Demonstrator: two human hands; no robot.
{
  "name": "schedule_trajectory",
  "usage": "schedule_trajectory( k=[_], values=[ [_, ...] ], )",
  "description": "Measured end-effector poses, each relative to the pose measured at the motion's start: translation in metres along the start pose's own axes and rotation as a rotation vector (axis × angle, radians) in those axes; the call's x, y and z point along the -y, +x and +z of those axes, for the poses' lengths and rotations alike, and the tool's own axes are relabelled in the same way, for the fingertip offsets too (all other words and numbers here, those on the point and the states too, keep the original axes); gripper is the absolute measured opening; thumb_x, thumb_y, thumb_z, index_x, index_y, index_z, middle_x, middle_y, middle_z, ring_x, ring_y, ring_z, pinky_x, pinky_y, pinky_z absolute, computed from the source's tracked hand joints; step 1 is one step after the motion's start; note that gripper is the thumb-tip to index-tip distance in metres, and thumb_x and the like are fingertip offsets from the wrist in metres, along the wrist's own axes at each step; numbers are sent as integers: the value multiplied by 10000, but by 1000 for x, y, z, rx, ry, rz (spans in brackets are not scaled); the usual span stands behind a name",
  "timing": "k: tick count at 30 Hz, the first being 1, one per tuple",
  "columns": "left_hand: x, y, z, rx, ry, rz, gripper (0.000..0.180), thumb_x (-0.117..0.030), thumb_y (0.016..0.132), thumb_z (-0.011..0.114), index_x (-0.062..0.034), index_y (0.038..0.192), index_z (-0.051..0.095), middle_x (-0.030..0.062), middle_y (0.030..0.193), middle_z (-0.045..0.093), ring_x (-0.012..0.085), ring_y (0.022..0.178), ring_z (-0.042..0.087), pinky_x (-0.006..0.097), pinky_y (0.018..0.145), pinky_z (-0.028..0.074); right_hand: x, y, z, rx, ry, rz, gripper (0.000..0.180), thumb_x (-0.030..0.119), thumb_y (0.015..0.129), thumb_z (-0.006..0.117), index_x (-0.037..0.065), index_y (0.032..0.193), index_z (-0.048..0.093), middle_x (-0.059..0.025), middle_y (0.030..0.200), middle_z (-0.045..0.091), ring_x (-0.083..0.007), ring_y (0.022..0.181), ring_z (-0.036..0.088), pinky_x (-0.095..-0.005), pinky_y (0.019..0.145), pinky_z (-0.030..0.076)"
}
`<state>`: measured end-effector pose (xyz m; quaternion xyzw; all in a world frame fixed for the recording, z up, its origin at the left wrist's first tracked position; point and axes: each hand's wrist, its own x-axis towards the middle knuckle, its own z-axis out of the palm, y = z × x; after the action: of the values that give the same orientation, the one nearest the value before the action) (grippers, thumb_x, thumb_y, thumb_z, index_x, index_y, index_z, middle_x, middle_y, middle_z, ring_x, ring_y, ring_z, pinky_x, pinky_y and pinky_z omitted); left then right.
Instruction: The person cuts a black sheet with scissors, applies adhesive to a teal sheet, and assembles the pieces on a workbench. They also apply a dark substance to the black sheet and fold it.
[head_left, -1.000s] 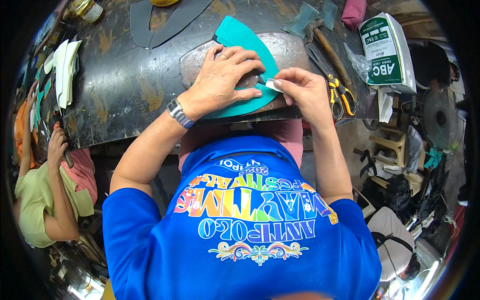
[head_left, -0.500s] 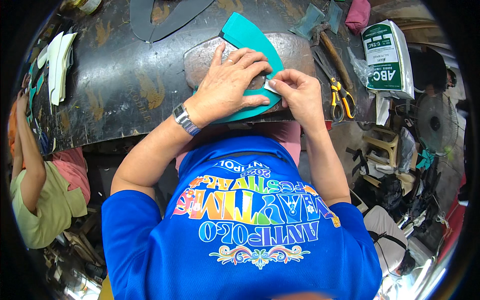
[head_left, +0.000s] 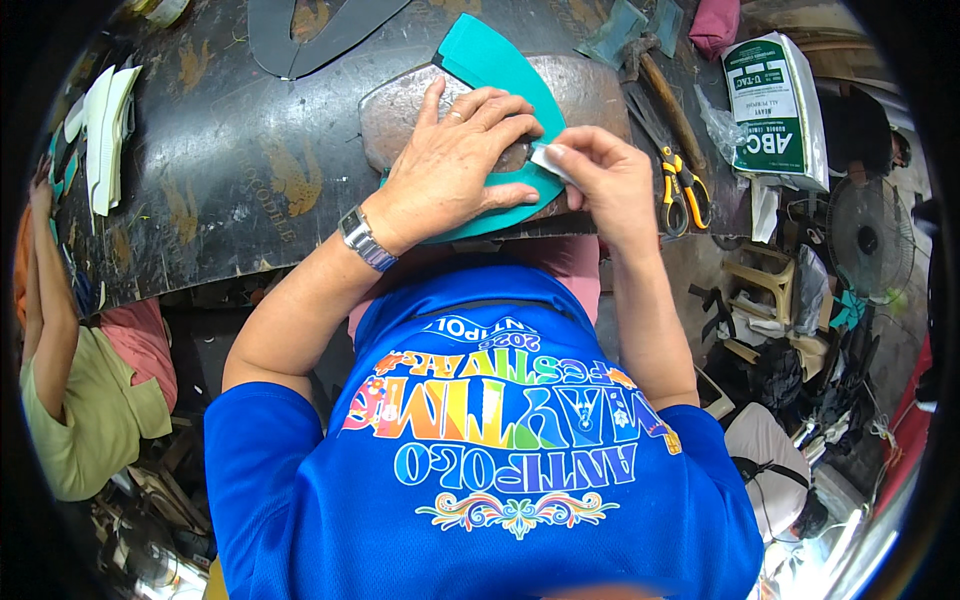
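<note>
Watching remotely, I judge the teal piece (head_left: 492, 55) light and bendy, best held by its edge, left fingers (head_left: 497, 108) spread over it, right fingers (head_left: 574, 166) pinching a white scrap (head_left: 542, 156).

From here I see a big dark table (head_left: 225, 180) with a shiny, worn top. Over on the right there's a round fan (head_left: 872, 235), a tan plastic stool (head_left: 762, 285) and grey floor (head_left: 688, 275). White light (head_left: 785, 580) glares near right.

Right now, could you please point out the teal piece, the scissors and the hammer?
Teal piece (head_left: 527, 92): head view, upper curved part.
Scissors (head_left: 672, 164): head view, yellow-and-black handles.
Hammer (head_left: 673, 110): head view, middle of wooden handle.
</note>
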<state>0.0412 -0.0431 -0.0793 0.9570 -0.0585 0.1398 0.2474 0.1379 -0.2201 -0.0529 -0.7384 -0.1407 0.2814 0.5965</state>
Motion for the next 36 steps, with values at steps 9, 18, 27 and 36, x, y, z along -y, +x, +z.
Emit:
schedule_trajectory(
  k=[9,18,27,36],
  values=[
    [-1,0,-2,24,8,-14,648,-504,789,727,-172,1315,546,55,1405,508,266,1371,400,597,1172,152,-2,-1,5,-9,-117,-46,82,66,858,721,-10,888,716,12,671,631,-21,564,507,-198,500,402],
    [0,0,-1,2,9,3,624,-494,789,729,-170,1295,558,47,1377,517,255,1356,416,601,1160,168,-4,-4,13,-106,-280,-113,91,68,835,722,-7,886,713,-32,654,639,-44,608,545,-239,557,458],
    [0,0,-2,14,9,-7,627,-490,789,726,-183,1307,552,44,1396,523,256,1372,406,579,1173,159,-6,-4,13,-103,-430,-190,269,53,849,721,11,1101,633,21,693,578,-21,626,493,-197,539,387],
    [3,-7,-2,-73,-46,95,496,-411,782,754,-175,1203,637,15,1272,626,263,1304,494,571,1137,246,-5,0,11,-72,-411,-222,466,10,832,697,41,1272,549,22,661,514,-34,605,455,-208,531,358]
  ],
)
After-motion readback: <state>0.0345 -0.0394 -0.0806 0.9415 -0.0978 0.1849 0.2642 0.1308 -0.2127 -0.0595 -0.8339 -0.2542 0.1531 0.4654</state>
